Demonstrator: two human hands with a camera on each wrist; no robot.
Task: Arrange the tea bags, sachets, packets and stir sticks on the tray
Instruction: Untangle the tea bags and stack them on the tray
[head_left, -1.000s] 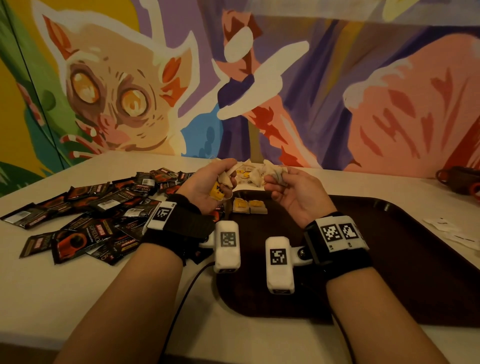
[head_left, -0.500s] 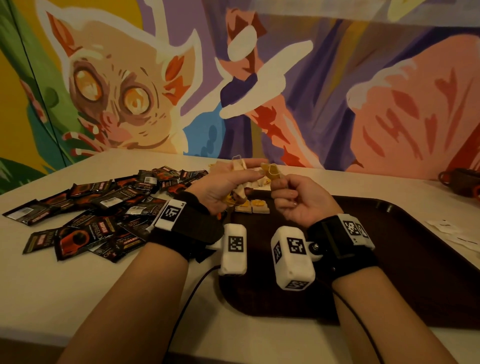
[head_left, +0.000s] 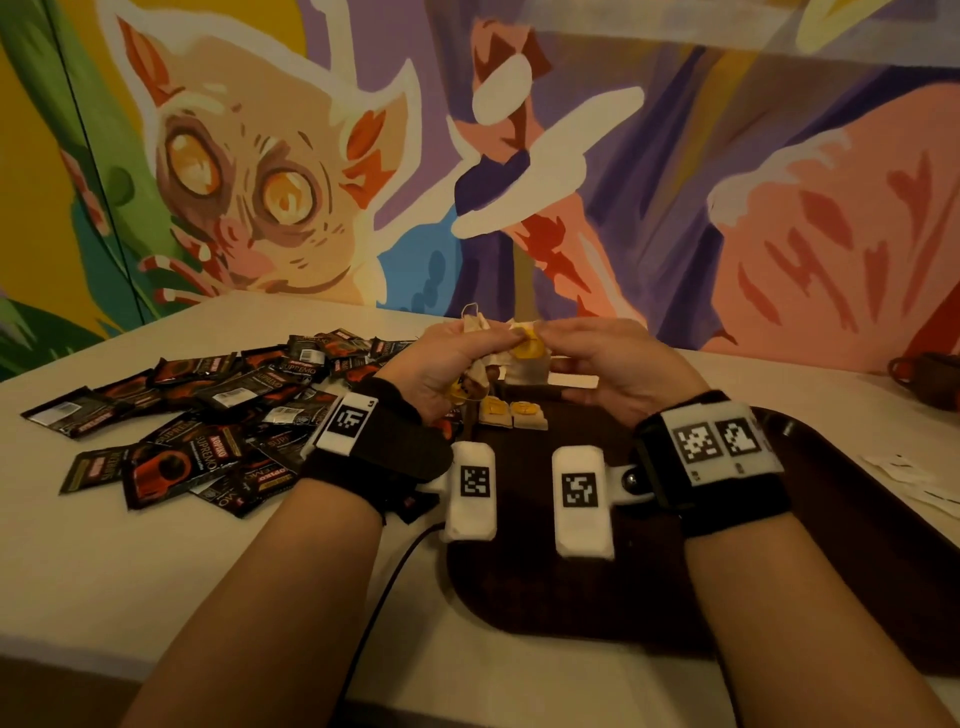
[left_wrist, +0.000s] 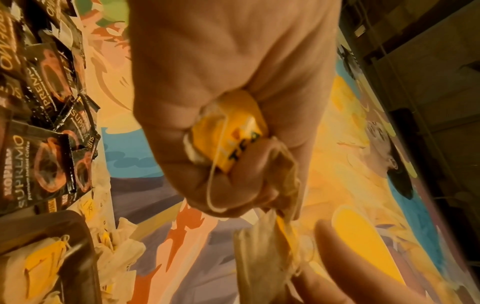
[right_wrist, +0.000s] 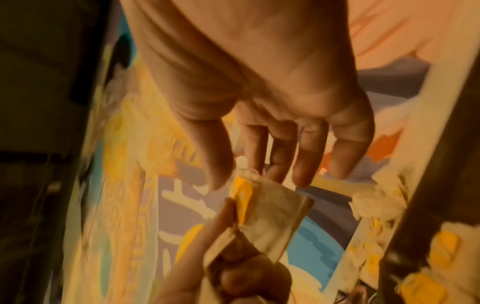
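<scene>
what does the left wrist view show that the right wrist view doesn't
Only the left wrist view shows the left hand gripping a bunch of tea bags, a yellow tag and string in its fist, and the pile of black coffee sachets.
Only the right wrist view shows the right hand, its fingers extended towards one tea bag without closing on it.
Both show that tea bag, the brown tray and tea bags lying on it.

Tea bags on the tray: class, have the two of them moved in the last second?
No. The two tea bags still lie side by side at the tray's far left corner, as before.
</scene>
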